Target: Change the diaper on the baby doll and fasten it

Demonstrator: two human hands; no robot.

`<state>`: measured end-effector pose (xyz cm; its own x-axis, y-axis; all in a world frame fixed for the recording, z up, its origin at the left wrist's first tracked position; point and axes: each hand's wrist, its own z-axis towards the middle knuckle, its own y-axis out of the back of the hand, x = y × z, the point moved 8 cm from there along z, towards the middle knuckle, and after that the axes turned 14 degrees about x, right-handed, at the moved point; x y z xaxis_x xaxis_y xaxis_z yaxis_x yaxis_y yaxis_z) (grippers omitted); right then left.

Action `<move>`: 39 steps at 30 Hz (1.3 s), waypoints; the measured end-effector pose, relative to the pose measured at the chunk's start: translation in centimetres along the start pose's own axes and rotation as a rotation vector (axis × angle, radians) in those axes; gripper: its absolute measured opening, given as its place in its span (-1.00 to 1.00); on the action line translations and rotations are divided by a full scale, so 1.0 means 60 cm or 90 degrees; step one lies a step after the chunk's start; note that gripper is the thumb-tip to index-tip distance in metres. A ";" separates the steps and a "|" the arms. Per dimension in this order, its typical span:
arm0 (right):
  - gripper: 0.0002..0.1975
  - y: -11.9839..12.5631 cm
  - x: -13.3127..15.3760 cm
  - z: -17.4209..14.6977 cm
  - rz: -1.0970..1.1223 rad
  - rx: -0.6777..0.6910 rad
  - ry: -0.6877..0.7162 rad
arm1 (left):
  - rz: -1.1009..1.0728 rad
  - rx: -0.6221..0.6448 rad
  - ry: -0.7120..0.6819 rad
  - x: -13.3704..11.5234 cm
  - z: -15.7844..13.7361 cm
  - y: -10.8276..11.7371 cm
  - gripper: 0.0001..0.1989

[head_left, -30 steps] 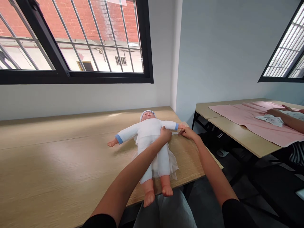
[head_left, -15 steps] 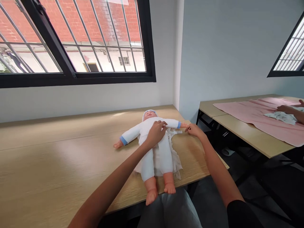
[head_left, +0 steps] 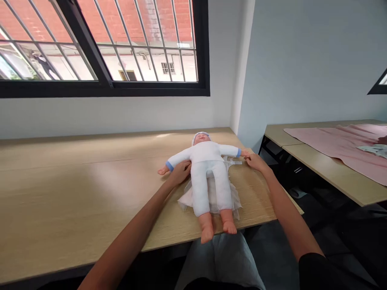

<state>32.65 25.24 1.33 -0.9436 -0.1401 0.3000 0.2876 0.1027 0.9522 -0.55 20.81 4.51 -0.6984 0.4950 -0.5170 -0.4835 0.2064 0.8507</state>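
A baby doll in a white suit with blue cuffs lies on its back, head toward the wall and feet over the table's front edge. Under its hips and legs is a spread white diaper, with a tape tab sticking out on the right. My left hand rests against the doll's waist on the left, fingers curled, their tips partly hidden by its side. Beside the doll's hand and the tab's end is my right hand, its fingers pinched together; what they hold is too small to make out.
The wooden table runs along the wall below a barred window. To the right, across a gap, stands another table with a pink cloth and a patterned white cloth; part of another person's hand shows there.
My left hand has moved from the doll's belly to the left side of its waist. My right hand stays by the doll's hand. The view has shifted slightly.
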 end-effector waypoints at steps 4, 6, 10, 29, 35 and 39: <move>-0.63 -0.014 -0.002 0.007 -0.047 0.037 -0.045 | -0.059 0.011 -0.001 0.007 -0.007 -0.005 -0.61; -0.62 -0.016 0.001 0.007 -0.056 0.041 -0.048 | -0.058 0.023 -0.001 0.011 -0.008 -0.009 -0.59; -0.60 -0.014 0.002 0.000 -0.059 0.031 -0.070 | -0.028 0.017 -0.067 0.016 -0.006 -0.013 -0.59; -0.67 0.005 0.052 -0.012 0.107 -0.150 0.050 | -0.020 -0.003 -0.054 0.048 0.004 -0.023 -0.53; -0.64 0.051 0.237 -0.086 0.289 -0.227 0.376 | -0.083 0.039 -0.055 0.049 0.006 -0.027 -0.61; -0.75 0.007 0.404 -0.117 0.018 0.028 0.573 | -0.078 0.032 -0.073 0.050 0.006 -0.030 -0.67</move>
<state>11.05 14.98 9.39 -0.4454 -0.8529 0.2723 0.2852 0.1531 0.9462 -1.58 22.26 1.43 -0.5693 0.5557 -0.6059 -0.5324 0.3123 0.7868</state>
